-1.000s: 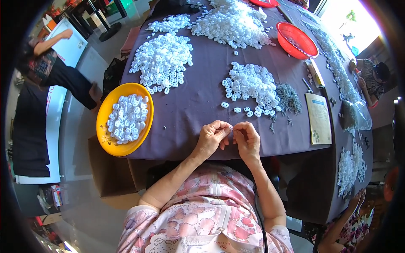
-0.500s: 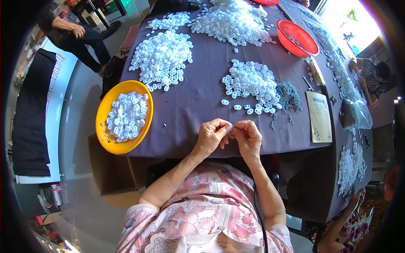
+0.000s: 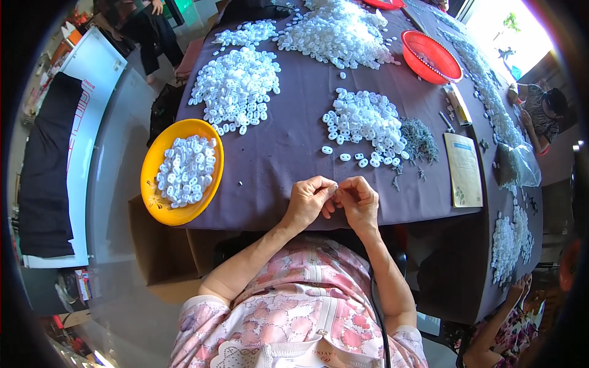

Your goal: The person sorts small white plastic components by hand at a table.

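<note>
My left hand (image 3: 308, 197) and my right hand (image 3: 359, 201) meet fingertip to fingertip above the table's near edge. Both are closed in a pinch. A small whitish bit shows between the fingertips, too hidden to name. Just beyond them lies a pile of small white oval plastic pieces with two holes (image 3: 366, 124), a few of them loose at its near side. A heap of small dark grey-green parts (image 3: 419, 140) touches that pile's right side. At the left, a yellow oval dish (image 3: 151, 199) holds more of the white pieces.
Larger white heaps (image 3: 236, 86) cover the table's far side. A red basket (image 3: 432, 56), a long box (image 3: 458, 105) and a tan booklet (image 3: 463, 170) lie to the right. Other people sit at the right side; one person (image 3: 149, 27) stands far left. A cardboard box (image 3: 162, 245) is below.
Both hands keep nearly the same place, still pinched together. In the background at the far left, the other person has shifted and now stands farther back.
</note>
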Action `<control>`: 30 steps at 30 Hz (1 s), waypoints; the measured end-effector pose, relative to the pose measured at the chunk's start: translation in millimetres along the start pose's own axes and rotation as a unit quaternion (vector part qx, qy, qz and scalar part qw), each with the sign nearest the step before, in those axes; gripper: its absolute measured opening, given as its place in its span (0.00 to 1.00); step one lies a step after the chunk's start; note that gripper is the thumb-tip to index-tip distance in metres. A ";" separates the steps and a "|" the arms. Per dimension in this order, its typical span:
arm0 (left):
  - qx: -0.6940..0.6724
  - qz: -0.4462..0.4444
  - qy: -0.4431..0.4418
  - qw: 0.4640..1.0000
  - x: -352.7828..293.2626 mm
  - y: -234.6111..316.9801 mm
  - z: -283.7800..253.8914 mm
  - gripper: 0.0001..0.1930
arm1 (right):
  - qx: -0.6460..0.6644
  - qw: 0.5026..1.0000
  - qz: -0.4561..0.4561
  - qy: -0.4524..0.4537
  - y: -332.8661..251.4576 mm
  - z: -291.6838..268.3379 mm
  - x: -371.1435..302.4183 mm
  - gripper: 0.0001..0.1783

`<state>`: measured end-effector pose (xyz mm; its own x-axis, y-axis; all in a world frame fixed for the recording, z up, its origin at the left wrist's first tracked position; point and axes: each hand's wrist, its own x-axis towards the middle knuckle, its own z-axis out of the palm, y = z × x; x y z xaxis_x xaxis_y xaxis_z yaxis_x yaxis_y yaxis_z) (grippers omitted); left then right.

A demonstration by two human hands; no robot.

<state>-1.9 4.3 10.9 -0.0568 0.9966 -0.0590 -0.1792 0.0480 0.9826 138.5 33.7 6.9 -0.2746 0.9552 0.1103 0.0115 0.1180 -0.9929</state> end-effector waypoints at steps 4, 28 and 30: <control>-0.011 -0.010 0.010 1.000 0.2 1.2 2.5 0.06 | 0.024 1.000 0.013 0.009 -0.6 -0.3 -0.6 0.06; -0.173 -0.047 0.015 0.984 4.0 1.1 -8.4 0.05 | -0.485 0.841 -0.234 -0.047 -0.7 -12.9 67.0 0.08; -0.169 -0.039 0.021 0.985 5.0 -0.4 -8.3 0.05 | -0.464 0.856 -0.229 -0.013 -1.2 -11.7 59.0 0.07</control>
<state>-10.2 8.7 8.7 -0.0694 0.9867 -0.1470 -0.5005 0.0931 0.8607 133.6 93.1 15.2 -0.4760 0.7464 0.4650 0.6521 0.6544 -0.3828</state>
